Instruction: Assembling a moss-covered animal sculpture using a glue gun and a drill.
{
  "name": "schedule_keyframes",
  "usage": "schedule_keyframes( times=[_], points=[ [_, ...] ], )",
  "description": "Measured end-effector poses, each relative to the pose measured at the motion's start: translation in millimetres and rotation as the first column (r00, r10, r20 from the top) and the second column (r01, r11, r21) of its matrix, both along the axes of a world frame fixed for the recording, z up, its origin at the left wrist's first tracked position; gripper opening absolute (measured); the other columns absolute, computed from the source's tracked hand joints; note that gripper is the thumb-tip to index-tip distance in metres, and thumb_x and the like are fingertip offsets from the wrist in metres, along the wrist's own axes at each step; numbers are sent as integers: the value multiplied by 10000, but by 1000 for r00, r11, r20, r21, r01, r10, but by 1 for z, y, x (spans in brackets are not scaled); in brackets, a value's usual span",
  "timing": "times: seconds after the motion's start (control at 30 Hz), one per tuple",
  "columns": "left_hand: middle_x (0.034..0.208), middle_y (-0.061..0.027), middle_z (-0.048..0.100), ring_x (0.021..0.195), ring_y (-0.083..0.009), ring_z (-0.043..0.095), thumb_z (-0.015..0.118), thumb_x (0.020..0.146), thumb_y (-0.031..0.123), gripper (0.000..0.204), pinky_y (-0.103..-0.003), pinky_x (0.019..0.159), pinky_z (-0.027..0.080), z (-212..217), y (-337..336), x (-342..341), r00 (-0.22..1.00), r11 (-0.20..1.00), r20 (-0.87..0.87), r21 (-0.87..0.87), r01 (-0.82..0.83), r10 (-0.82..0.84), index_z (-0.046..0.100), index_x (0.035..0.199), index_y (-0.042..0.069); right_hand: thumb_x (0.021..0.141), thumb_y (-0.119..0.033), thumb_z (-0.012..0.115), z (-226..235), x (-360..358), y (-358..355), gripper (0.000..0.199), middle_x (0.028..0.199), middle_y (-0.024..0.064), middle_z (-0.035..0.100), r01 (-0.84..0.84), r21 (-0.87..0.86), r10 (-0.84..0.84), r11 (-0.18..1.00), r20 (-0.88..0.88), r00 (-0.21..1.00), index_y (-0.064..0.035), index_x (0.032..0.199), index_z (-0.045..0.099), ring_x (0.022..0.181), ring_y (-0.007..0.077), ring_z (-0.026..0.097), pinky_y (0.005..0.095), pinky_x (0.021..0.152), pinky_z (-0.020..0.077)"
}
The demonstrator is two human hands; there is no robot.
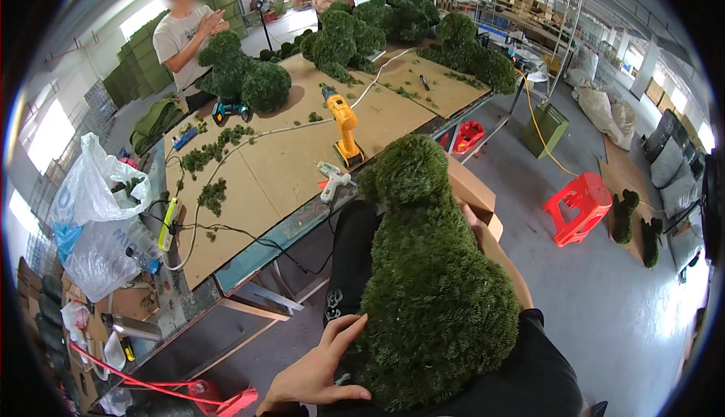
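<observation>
A large animal-shaped figure (438,304) covered in green artificial foliage leans across my lap, its rounded head up by the table edge. My left hand (321,368) is open at the figure's lower left side, fingers and thumb spread, fingertips at the foliage. Along its upper right side, my right hand (473,219) holds the figure near the neck; most of its fingers are hidden behind the greenery. A glue gun (332,181) lies at the table's near edge, beside the figure's head. Just beyond it a yellow cordless drill (343,126) stands upright on its battery.
The cardboard-covered table (294,168) carries foliage scraps (213,196), cables and several green figures (242,73). A person (185,36) stands across it. An open cardboard box (472,187) is behind my figure. A red stool (579,207) stands at right; plastic bags (98,221) hang at left.
</observation>
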State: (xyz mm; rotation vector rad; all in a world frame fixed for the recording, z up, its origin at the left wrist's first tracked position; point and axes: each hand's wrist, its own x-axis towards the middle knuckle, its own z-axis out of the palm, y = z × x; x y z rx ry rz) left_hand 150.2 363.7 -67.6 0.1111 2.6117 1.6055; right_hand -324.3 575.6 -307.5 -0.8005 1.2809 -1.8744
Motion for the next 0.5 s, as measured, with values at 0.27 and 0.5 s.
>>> schedule_keyframes(
  times=[0.27,0.5],
  points=[
    [1375,-174,590,1135,-332,661,789,906,412,701,-392,938,537,-1,-70,-63,959,959,-50,46,280,-278,561,1437,15,1079,-424,468,15,-12,-9,640,1571,126,456,19,62,-19,998,-4,1000,-108,1616,326,1378,279,498,437,1147,445],
    [1505,-150,485,1332,-258,519,708,972,225,510,-372,1084,448,-47,-91,-222,900,990,-417,106,-87,124,554,1421,37,1086,-406,459,10,-5,9,600,1518,112,523,12,2,-12,1000,152,988,-104,1596,368,1327,271,549,442,1121,466]
  ],
)
